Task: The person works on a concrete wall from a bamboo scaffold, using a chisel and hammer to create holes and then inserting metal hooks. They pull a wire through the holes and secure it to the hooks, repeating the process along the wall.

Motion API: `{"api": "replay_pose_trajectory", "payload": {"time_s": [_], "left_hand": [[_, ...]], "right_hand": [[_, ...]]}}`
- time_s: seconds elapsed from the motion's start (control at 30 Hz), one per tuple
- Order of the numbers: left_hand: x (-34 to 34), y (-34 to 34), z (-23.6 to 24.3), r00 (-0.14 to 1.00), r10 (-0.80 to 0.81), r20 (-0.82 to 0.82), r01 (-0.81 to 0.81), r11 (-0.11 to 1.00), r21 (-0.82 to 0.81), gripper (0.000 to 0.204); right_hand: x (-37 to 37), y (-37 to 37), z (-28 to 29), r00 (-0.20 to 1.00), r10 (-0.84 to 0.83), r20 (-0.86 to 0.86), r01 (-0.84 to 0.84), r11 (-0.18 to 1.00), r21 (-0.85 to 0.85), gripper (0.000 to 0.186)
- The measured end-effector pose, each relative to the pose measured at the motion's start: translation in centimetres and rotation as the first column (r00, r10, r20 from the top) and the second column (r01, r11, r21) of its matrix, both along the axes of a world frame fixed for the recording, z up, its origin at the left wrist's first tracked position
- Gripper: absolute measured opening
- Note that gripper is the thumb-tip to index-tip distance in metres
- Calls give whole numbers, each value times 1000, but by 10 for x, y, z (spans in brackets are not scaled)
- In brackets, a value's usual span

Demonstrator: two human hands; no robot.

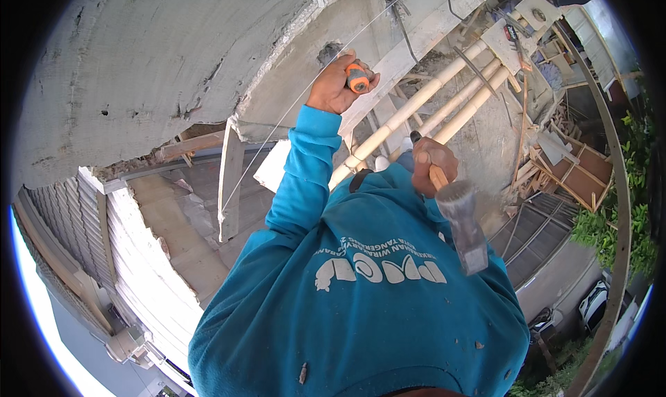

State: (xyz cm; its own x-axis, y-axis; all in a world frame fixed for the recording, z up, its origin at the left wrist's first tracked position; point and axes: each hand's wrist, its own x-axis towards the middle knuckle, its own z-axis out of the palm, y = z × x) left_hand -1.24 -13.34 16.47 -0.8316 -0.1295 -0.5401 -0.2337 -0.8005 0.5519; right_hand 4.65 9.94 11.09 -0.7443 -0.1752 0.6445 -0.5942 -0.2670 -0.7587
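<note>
My left hand [331,85] is closed round a tool with an orange and dark handle [358,78], held against the concrete wall [159,57]. Only the butt of the handle shows; its far end is hidden. Just beyond that hand, a rough chipped hole [329,52] opens in the concrete. Lower and to the right, my right hand [436,162] grips a hammer [466,227] by its wooden handle. The hammer's heavy metal head is close to my blue sleeve and chest, apart from the orange-handled tool.
A taut string [270,133] runs along the wall past my left arm. Bamboo poles [423,99] form a platform, with a board [503,43] across their far end. Bent steel bars [404,33] stick out from the concrete. Scrap wood [565,165] lies far below on the right.
</note>
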Motion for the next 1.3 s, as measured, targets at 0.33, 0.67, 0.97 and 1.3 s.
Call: {"api": "replay_pose_trajectory", "payload": {"time_s": [0.33,0.67,0.97,1.3], "left_hand": [[-2,-3,-1,998,56,-10,-55,997,49,17],[-16,6,3,992,121,-30,-122,992,-17,19],[-17,1,-16,978,195,-70,-164,936,312,19],[-15,1,-17,961,268,-74,-228,914,336,21]], "right_hand": [[9,-1,-1,976,-106,190,19,912,411,11],[-9,-6,-17,888,-242,391,-30,819,573,17],[-5,-11,-8,954,-251,165,129,838,530,24],[0,-15,15,971,18,237,-15,1000,-18,22]]}}
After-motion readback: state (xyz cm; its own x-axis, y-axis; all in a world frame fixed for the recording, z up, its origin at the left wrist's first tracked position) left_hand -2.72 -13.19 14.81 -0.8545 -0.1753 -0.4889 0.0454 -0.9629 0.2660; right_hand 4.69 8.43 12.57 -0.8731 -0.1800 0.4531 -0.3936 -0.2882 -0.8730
